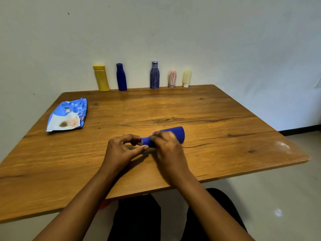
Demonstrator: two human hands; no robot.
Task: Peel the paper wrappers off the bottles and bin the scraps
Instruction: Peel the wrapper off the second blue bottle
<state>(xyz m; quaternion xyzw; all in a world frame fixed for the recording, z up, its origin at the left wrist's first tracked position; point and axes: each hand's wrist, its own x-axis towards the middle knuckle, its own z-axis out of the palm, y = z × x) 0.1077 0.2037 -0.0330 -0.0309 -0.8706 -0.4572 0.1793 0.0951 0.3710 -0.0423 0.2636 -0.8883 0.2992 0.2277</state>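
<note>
Blue paper-wrapped bottle (175, 133), seemingly light and stiff, lies on the wooden table (191, 105), neck toward nine o'clock; left hand (121, 148) pinches the neck, right hand (168, 146) grips the waist, where thin wrap may tear.

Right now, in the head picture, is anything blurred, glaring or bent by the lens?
Head view: the right hand is motion-blurred on the lying blue bottle; the left hand is sharp; glare whitens the table near its right corner; the yellow bottle leans, likely lens distortion.
</note>
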